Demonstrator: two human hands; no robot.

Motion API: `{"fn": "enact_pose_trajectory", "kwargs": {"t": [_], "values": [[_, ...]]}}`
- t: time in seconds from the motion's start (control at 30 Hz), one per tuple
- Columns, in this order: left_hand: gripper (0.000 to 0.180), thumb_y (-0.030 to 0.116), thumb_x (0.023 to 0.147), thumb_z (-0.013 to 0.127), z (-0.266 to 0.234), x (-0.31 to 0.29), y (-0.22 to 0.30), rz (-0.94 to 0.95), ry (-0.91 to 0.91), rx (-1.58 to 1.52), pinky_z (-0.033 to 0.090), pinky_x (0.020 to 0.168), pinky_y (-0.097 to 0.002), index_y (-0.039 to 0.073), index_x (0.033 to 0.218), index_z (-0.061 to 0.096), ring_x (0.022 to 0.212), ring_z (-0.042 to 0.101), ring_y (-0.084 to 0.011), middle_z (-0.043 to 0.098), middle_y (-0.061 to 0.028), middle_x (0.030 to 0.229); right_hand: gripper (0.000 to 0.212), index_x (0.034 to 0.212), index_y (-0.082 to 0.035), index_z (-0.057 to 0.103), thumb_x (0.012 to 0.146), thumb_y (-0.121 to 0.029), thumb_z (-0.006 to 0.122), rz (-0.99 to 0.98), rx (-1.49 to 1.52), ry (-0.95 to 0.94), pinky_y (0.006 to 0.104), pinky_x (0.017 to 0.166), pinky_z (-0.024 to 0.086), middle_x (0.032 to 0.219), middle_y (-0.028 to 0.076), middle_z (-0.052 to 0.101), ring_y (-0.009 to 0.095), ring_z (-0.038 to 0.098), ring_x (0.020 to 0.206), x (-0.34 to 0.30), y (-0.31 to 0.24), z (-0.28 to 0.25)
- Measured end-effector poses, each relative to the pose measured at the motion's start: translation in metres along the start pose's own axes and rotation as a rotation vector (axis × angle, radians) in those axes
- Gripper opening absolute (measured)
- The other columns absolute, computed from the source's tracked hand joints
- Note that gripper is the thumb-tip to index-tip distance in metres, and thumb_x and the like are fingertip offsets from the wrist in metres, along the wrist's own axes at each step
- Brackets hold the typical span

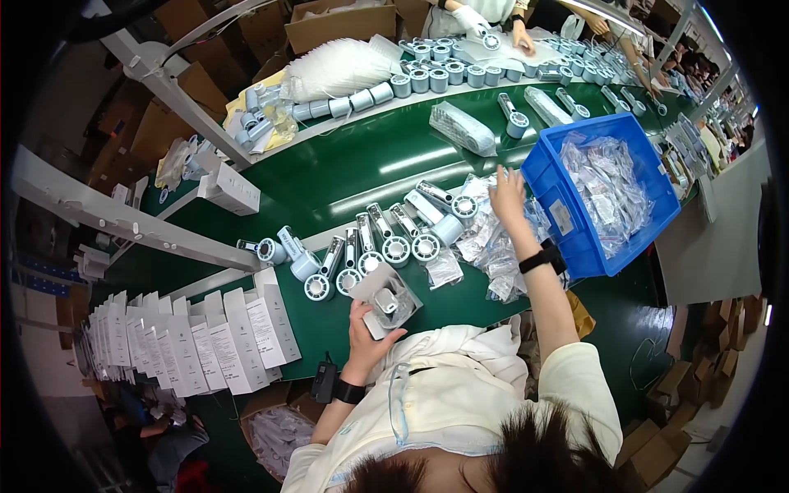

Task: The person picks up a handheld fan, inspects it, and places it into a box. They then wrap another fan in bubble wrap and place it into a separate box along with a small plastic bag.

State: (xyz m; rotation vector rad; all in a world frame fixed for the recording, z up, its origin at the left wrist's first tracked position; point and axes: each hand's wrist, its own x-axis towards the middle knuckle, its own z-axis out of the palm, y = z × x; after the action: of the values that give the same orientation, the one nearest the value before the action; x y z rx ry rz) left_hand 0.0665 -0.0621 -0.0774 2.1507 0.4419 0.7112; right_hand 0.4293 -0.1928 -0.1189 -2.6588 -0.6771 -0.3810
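Note:
My left hand (367, 345) is closed around an open white carton (371, 327), whose mouth faces up. A light-coloured piece in clear plastic shows inside it. Beyond the carton lies a row of light-blue handheld devices (395, 249), each with a round slotted end and a shiny handle. My right hand (509, 200) reaches forward with its fingers apart and nothing visible in them. It hovers over or touches a heap of small clear plastic packets (500, 261); I cannot tell which. A blue bin (562, 218) full of similar packets stands just right of it.
White cartons (238, 341) stand in a row at the left. A green conveyor belt (353, 177) crosses behind, carrying bubble-wrapped pieces (463, 129) and loose devices. Across it, a co-worker's hands (523, 37) handle more devices. A metal post (131, 215) rises at the left.

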Motion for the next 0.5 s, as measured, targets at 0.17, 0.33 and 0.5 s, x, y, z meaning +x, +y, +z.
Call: {"fn": "enact_pose_trajectory", "kwargs": {"t": [0.17, 0.33, 0.5], "values": [[0.052, 0.015, 0.065, 0.074, -0.006, 0.018, 0.037, -0.015, -0.038, 0.079, 0.042, 0.078, -0.0375, 0.003, 0.109, 0.047, 0.090, 0.051, -0.0318, 0.042, -0.0152, 0.106, 0.073, 0.135, -0.015, 0.026, 0.072, -0.016, 0.064, 0.261, -0.140, -0.472, 0.0558, 0.088, 0.035, 0.121, 0.017, 0.045, 0.038, 0.035, 0.118, 0.031, 0.065, 0.060], [0.042, 0.010, 0.067, 0.071, -0.004, 0.015, 0.044, -0.150, -0.126, 0.084, 0.042, 0.076, -0.0377, 0.005, 0.105, 0.054, 0.087, 0.049, -0.0317, 0.041, -0.0160, 0.106, 0.061, 0.122, -0.012, 0.042, 0.068, -0.005, 0.067, 0.048, -0.133, -0.366, 0.0458, 0.079, 0.043, 0.102, 0.012, 0.055, 0.035, 0.052, 0.096, 0.029, 0.074, 0.048], [0.040, 0.007, 0.067, 0.069, -0.012, 0.018, 0.061, -0.166, -0.203, 0.114, 0.043, 0.080, -0.0381, 0.003, 0.103, 0.053, 0.100, 0.046, -0.0360, 0.035, -0.0202, 0.118, 0.036, 0.105, -0.008, 0.050, 0.072, -0.001, 0.061, -0.094, 0.190, 0.095, 0.0342, 0.074, 0.046, 0.105, 0.011, 0.051, 0.026, 0.054, 0.091, 0.014, 0.012, -0.029]]}}
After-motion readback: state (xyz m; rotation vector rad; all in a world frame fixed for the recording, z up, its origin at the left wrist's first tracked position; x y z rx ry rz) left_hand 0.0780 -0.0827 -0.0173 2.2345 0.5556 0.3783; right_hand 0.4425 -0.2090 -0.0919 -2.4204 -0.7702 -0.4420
